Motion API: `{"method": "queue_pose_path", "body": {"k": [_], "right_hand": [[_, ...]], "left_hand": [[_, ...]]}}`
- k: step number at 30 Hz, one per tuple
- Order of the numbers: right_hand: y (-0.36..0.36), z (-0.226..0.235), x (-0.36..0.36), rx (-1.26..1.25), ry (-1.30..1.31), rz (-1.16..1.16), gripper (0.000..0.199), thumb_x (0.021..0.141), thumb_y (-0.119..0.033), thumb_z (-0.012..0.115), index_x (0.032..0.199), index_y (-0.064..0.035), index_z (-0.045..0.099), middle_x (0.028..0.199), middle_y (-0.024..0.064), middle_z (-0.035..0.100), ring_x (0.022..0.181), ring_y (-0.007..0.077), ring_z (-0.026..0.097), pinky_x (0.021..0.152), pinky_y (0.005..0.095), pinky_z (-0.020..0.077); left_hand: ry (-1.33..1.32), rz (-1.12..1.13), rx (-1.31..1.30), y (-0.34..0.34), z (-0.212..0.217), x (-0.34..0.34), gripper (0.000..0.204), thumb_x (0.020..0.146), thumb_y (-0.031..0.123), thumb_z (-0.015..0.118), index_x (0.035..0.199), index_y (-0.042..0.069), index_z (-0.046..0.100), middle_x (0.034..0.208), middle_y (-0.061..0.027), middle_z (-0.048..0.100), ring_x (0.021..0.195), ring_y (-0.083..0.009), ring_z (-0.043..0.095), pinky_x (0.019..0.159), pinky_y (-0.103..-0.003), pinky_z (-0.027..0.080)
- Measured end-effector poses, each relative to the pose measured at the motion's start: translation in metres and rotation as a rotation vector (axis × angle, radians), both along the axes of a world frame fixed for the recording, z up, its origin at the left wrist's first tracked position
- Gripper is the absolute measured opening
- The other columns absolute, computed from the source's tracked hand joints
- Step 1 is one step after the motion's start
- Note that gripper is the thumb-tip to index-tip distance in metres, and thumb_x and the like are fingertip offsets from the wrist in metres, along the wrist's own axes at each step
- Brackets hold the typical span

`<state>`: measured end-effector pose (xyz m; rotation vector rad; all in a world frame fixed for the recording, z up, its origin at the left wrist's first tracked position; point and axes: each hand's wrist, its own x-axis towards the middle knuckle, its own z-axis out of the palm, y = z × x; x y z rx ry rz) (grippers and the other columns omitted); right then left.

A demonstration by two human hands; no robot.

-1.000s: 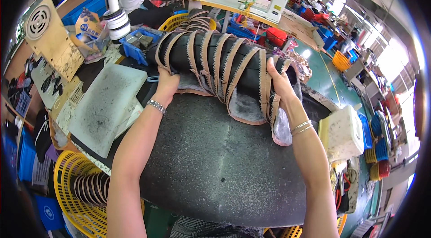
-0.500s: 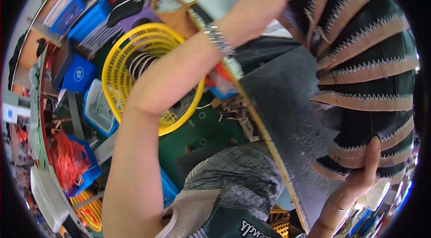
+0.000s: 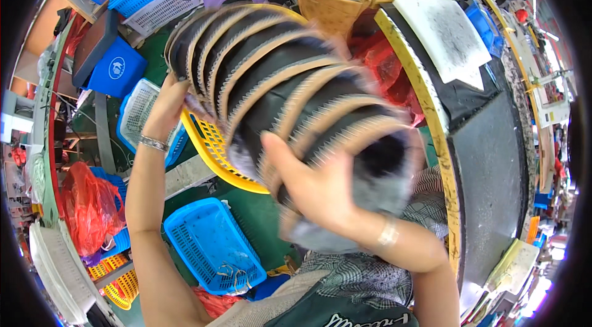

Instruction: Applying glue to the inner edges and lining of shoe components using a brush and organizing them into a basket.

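Observation:
Between my two hands is a long nested stack of shoe uppers (image 3: 259, 108), black with tan zigzag-stitched edges. Grey fuzzy lining shows at its near right end, which is smeared by motion. My left hand (image 3: 163, 111) is closed on the far left end of the stack; part of its fingers is hidden behind it. My right hand (image 3: 317, 185) grips the near right end, thumb over the black side. The stack hangs over a yellow basket (image 3: 225, 169) and covers most of its opening.
At my right runs the grey-topped workbench (image 3: 487, 185) with a yellow edge and a white sheet (image 3: 444, 37). A blue basket (image 3: 213, 244) stands on the green floor. A blue bin (image 3: 117, 68) and red plastic bags (image 3: 89, 203) are at the left.
The stack has moved from above the bench at the right to above the yellow basket at the left, carried in both hands. The view has swung as well.

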<state>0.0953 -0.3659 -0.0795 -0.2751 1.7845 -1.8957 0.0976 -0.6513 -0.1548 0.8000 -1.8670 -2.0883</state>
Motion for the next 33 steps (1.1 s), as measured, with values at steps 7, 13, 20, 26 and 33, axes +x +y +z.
{"method": "queue_pose_path", "body": {"k": [7,13,20,26,33], "right_hand": [[-0.084,-0.206,-0.019,1.136,0.677,0.8,0.071,0.088,-0.052,0.041,0.119,0.0116,0.044,0.109,0.0277,0.056,0.106,0.0405,0.052,0.102,0.0439,0.0295],[-0.032,-0.186,-0.076,0.871,1.318,0.102,0.044,0.07,-0.006,0.059,0.112,0.0037,0.05,0.11,0.0171,0.054,0.105,0.0344,0.049,0.098,0.0462,0.0329],[0.004,-0.213,-0.168,1.237,0.476,-0.112,0.068,0.075,-0.008,0.063,0.132,0.0003,0.026,0.109,0.0279,0.053,0.091,0.0422,0.056,0.078,0.0458,0.046],[0.055,-0.209,-0.11,1.055,0.476,-0.263,0.057,0.078,-0.005,0.057,0.129,-0.0002,0.031,0.097,0.0281,0.059,0.086,0.0442,0.057,0.074,0.0473,0.0464],[0.076,-0.218,-0.088,1.094,0.407,-0.284,0.06,0.078,-0.002,0.057,0.129,-0.0003,0.026,0.102,0.0284,0.055,0.089,0.043,0.057,0.073,0.0466,0.0466]], "left_hand": [[-0.229,-0.114,-1.027,-0.066,-0.134,-0.047,0.086,0.075,0.05,0.062,0.142,0.015,0.021,0.146,-0.0207,0.015,0.13,-0.048,0.016,0.106,-0.053,0.016],[-0.6,-0.109,-1.47,-0.008,-0.175,-0.043,0.081,0.068,0.058,0.064,0.138,0.031,0.031,0.15,-0.0128,0.005,0.13,-0.0524,-0.001,0.094,-0.072,0.008],[-0.527,0.228,-1.635,-0.073,-0.14,-0.097,0.068,0.073,0.058,0.053,0.13,0.022,0.045,0.138,-0.0195,0.033,0.127,-0.041,0.027,0.103,-0.052,0.018],[-0.481,0.142,-1.583,-0.043,-0.199,-0.084,0.067,0.072,0.057,0.053,0.13,0.025,0.045,0.138,-0.0164,0.034,0.128,-0.0403,0.026,0.105,-0.052,0.014],[-0.6,0.004,-1.558,-0.016,-0.204,-0.104,0.068,0.077,0.05,0.052,0.134,0.015,0.038,0.141,-0.02,0.028,0.131,-0.0422,0.019,0.106,-0.052,0.011]]}}
